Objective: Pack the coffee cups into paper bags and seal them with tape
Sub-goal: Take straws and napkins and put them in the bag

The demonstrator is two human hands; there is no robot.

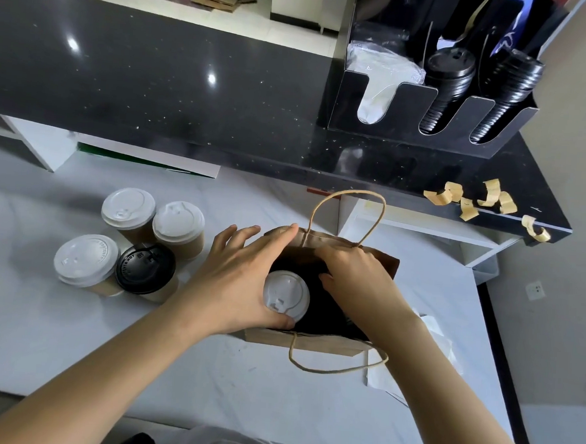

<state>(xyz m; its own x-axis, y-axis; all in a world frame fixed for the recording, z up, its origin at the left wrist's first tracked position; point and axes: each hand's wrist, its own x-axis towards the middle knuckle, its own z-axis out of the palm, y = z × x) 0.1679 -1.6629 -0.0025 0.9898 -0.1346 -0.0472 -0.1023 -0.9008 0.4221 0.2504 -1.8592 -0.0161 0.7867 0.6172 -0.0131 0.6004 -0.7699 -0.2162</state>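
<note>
— At centre frame, what matters now?
— The left hand [243, 280] wraps its fingers round the white-lidded cup [286, 296], already inside the paper bag [315, 343]. Lower it upright.
— And the other?
— The right hand [353, 273] hooks the bag's far edge, spreading it. Four cups [125, 246] wait at left.

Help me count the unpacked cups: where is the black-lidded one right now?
In the head view the black-lidded cup stands on the white table, left of the paper bag, at the near right of a cluster with three white-lidded cups.
</note>
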